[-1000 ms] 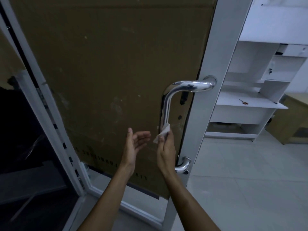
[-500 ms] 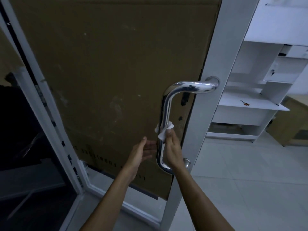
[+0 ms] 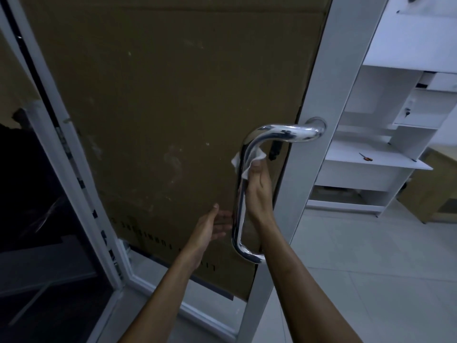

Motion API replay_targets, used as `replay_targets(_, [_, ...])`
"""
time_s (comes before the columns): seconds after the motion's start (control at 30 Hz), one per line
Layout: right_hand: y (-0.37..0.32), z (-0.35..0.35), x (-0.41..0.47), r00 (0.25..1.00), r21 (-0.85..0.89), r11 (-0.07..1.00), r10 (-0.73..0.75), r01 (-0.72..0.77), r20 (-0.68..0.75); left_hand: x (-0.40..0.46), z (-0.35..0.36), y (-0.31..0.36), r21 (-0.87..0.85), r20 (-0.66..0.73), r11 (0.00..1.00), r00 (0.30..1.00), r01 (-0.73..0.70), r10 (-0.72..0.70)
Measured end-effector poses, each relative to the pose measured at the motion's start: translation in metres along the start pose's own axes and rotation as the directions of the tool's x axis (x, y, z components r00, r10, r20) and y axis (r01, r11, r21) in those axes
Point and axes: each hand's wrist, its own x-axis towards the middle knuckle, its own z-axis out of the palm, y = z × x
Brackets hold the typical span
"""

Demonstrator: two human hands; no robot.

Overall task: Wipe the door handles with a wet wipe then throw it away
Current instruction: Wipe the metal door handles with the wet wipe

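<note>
Right hand (image 3: 258,191) has the wet wipe (image 3: 247,160) wrapped round the upper part of the chrome door handle (image 3: 243,169), fingers curled on it just under the top bend. Left hand (image 3: 210,229) sits open, fingers relaxed, just left of the handle's lower part near the cardboard-covered door (image 3: 160,107).

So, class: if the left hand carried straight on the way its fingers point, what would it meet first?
Probably the cardboard covering the door: the left hand points at it with open fingers, just left of the handle. Depth is unclear.
</note>
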Motion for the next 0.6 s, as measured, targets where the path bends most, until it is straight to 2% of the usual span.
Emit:
replay_targets(0.07, [-0.01, 0.005, 0.013, 0.992, -0.005, 0.995, -0.096, 0.096, -0.078, 0.0, -0.001, 0.0, 0.021, 0.011, 1.0, 1.0, 0.004, -0.004])
replay_targets(0.2, [-0.006, 0.019, 0.012, 0.973, -0.108, 0.985, -0.155, 0.138, -0.171, -0.001, -0.002, 0.001, 0.024, 0.027, 1.0, 0.999, 0.016, -0.016])
replay_targets(0.33, [0.024, 0.022, -0.011, 0.969, -0.286, 0.938, -0.231, 0.198, -0.088, -0.002, 0.001, 0.002, 0.0, 0.02, 1.0, 1.0, 0.004, -0.004])
replay_targets(0.47, [0.059, 0.016, -0.03, 0.9, -0.598, 0.712, -0.435, 0.368, 0.036, -0.001, 0.004, -0.001, -0.005, 0.035, 1.0, 0.999, 0.005, -0.005])
replay_targets(0.6, [0.059, 0.015, -0.022, 0.875, -0.692, 0.601, -0.475, 0.399, 0.092, -0.001, 0.005, 0.0, -0.018, 0.041, 1.0, 0.999, 0.01, -0.01])
